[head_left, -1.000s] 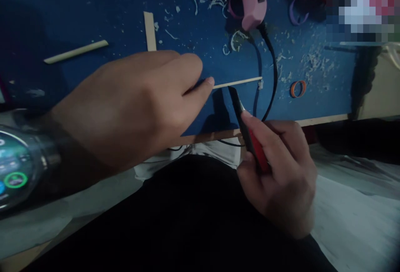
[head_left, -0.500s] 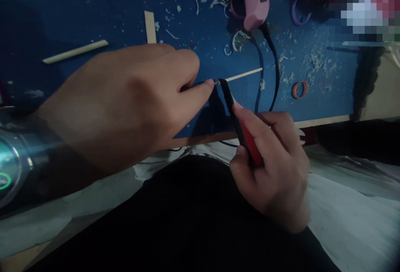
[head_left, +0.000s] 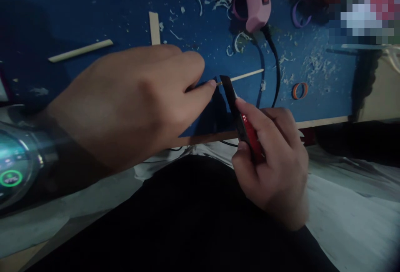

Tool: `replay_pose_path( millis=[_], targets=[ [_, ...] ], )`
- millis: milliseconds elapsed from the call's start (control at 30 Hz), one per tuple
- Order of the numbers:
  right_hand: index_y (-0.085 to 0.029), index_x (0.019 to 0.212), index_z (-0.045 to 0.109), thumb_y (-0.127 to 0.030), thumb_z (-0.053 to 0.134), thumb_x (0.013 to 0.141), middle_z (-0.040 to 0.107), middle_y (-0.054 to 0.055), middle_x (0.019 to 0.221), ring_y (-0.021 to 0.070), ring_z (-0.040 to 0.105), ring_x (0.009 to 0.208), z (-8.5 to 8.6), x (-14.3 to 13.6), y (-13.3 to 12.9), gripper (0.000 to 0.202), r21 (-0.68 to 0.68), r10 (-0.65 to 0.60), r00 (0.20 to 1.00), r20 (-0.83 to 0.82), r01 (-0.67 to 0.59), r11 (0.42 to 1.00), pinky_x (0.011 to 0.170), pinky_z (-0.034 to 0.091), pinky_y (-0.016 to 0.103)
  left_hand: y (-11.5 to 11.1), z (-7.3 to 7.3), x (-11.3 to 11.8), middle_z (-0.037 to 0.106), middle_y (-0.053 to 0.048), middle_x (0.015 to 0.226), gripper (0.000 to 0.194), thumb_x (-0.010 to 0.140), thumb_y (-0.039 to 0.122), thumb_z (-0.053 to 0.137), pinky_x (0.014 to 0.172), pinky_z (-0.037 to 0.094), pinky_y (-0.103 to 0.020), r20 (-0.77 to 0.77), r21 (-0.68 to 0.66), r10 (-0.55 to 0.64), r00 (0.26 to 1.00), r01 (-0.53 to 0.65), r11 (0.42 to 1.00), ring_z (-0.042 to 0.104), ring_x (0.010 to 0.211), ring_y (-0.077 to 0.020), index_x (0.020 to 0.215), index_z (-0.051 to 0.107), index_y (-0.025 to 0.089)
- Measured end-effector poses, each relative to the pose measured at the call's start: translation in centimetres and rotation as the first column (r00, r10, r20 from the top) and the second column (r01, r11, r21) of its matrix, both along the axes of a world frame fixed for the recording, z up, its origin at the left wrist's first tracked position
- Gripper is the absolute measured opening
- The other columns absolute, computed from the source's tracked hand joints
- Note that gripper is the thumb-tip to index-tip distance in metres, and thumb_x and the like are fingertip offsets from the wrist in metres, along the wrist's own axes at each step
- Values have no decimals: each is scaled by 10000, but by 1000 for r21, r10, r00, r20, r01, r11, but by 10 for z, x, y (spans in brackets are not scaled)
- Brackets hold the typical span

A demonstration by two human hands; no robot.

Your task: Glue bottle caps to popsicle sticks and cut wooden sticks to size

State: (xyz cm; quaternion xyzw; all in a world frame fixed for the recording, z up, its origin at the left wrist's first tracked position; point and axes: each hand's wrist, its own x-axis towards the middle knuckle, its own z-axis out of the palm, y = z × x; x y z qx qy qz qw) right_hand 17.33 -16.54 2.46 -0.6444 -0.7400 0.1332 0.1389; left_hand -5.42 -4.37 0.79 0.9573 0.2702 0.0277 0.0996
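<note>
My left hand, a watch on its wrist, is closed and pinches one end of a thin wooden stick. The stick's free end points right over the blue tabletop. In my closed right hand is a utility knife with a red and black handle. Its dark blade lies across the stick just right of my left fingertips. Most of the left fingers are hidden behind the back of that hand.
A pink glue gun with a black cord lies beyond my hands. Two pale wooden pieces, a rod and a flat strip, lie to the left. An orange ring, a purple ring and glue scraps are on the right.
My left hand has shifted slightly right in the picture, with the tabletop things shifting likewise. The knife's blade tip sits a little higher, still across the stick.
</note>
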Motion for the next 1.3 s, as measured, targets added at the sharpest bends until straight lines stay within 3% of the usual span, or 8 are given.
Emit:
replay_pose_path(
  millis=[267,433,700,833,900,1000,1133,1300],
  targets=[
    [-387,1623,543,-100,614,852,694,109,1336,373,706,1153,5,5,4,825,-54,-6,999,-42,3,999,982,693,610,0,-1,0,435,-72,912,847,1142,389,-37,702,442,-410,33,26,-34,999,33,999,531,805,-265,1168,760,102],
    [-376,1612,552,-106,604,882,685,112,1343,368,699,1181,5,6,5,781,-67,-15,999,-49,12,998,1035,674,622,-3,0,-4,431,-78,904,689,1149,254,50,656,272,-402,41,77,-73,997,69,995,356,720,-239,1173,718,88],
    [-374,1616,552,-88,616,851,671,123,1320,370,695,1182,3,-5,7,820,-14,-4,1000,16,4,1000,922,714,559,-1,-5,-3,510,-125,954,623,1112,191,135,650,275,-426,-42,118,-53,998,57,991,456,772,-287,1249,733,82],
    [-363,1601,570,-97,608,869,666,125,1301,365,696,1181,5,-9,9,780,-3,9,999,51,-9,1000,911,717,543,0,-4,-3,510,-125,947,597,1111,242,165,603,315,-424,-76,93,-127,989,134,987,441,794,-293,1298,717,112],
    [-330,1595,581,-100,611,878,666,136,1286,362,698,1178,6,-11,10,754,-2,15,998,53,-15,1000,915,718,528,0,-2,-3,490,-117,923,590,1072,131,163,639,363,-438,-140,144,-53,989,74,987,433,818,-297,1241,728,140],
    [-278,1591,585,-100,601,897,664,145,1279,349,689,1199,5,-13,9,717,-4,26,999,36,-25,1000,966,711,516,-1,-1,-1,449,-97,900,590,1121,225,153,635,363,-429,-87,190,-74,993,89,978,404,762,-274,1197,723,94],
    [-252,1586,581,-117,565,918,652,135,1283,335,676,1220,2,-14,9,682,10,24,1000,-7,-24,1000,1023,696,547,-1,-3,0,480,-109,931,817,1147,454,-7,605,353,-407,-7,161,-43,999,44,986,443,751,-267,1187,728,100],
    [-277,1600,568,-96,590,913,658,145,1302,357,677,1236,3,-12,8,711,-10,23,1000,9,-23,1000,979,712,542,4,-2,3,523,-126,1006,761,1129,367,-10,685,380,-418,-92,108,-47,995,57,993,490,824,-286,1306,686,116]
  ],
)
